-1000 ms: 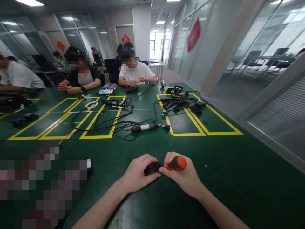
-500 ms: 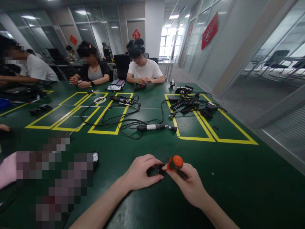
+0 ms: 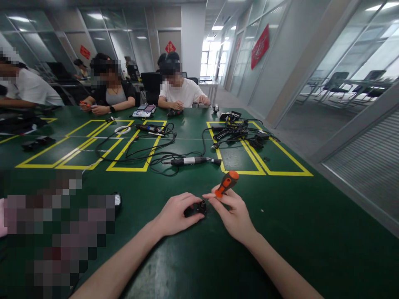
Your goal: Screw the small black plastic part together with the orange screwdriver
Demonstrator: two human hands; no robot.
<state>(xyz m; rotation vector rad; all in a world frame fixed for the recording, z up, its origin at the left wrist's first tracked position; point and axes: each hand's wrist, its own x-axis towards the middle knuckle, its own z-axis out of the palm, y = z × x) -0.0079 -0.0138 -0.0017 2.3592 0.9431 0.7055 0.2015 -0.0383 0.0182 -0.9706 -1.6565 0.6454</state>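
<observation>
Between the thumb and fingers of my left hand point(image 3: 179, 212) is a small black part point(image 3: 202, 206), gripped against the green table point(image 3: 174, 265). A short round piece sticks up from its top; its exact kind is too small to tell. My right hand point(image 3: 232, 209), just to the right of it, is closed around a screwdriver with an orange and dark grey handle point(image 3: 228, 182). The handle points up and leans right, and its shaft is hidden by my hand. The right fingertips are close to the black part but apart from it.
A black and silver corded power tool point(image 3: 191, 160) lies ahead among looping cables. Beyond it at the right is a heap of black cables and adapters point(image 3: 238, 132). Yellow tape point(image 3: 127, 169) marks boxes on the table. Co-workers point(image 3: 181, 89) sit across the table.
My right hand has drawn back from the black part, and the screwdriver handle now stands more upright. The black part shows more plainly in my left hand. The whole view has shifted slightly.
</observation>
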